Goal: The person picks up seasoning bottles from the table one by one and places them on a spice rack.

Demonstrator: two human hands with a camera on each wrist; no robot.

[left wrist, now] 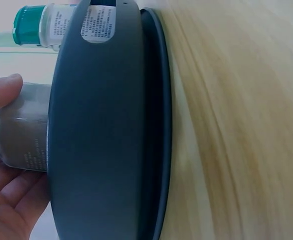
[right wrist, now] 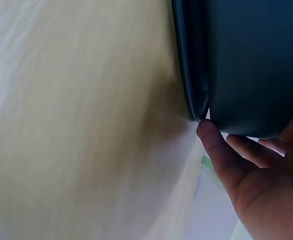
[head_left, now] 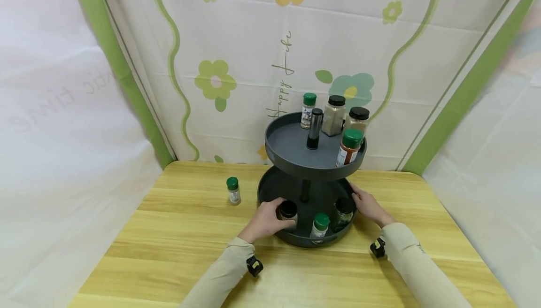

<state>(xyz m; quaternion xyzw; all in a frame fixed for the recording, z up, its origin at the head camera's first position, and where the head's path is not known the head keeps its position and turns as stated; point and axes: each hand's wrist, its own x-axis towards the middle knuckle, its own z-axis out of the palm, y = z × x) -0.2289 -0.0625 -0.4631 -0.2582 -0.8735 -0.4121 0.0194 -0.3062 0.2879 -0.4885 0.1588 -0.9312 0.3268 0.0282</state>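
Note:
A dark grey two-tier turntable (head_left: 302, 242) stands on the table. My left hand (head_left: 265, 219) grips a black-lidded spice jar (head_left: 289, 210) at the front left of its lower tier. In the left wrist view, the thumb and fingers lie on opposite sides of this clear jar (left wrist: 24, 130) of brown powder, behind the tray wall (left wrist: 96, 140). At the right side, my right hand (head_left: 367, 204) holds the lower tier's rim, fingertips (right wrist: 206, 129) against the outer wall and base edge. Beside the gripped jar are a green-capped shaker (head_left: 320, 226) and another black-lidded jar (head_left: 343, 214).
On the upper tier (head_left: 291, 150), around a metal post (head_left: 314, 129), stand two green-capped shakers (head_left: 348, 147) and two black-lidded jars (head_left: 334, 116). One green-capped shaker (head_left: 234, 191) stands alone on the wooden table (head_left: 186, 223), left of the turntable. Patterned curtains (head_left: 249, 40) enclose the table.

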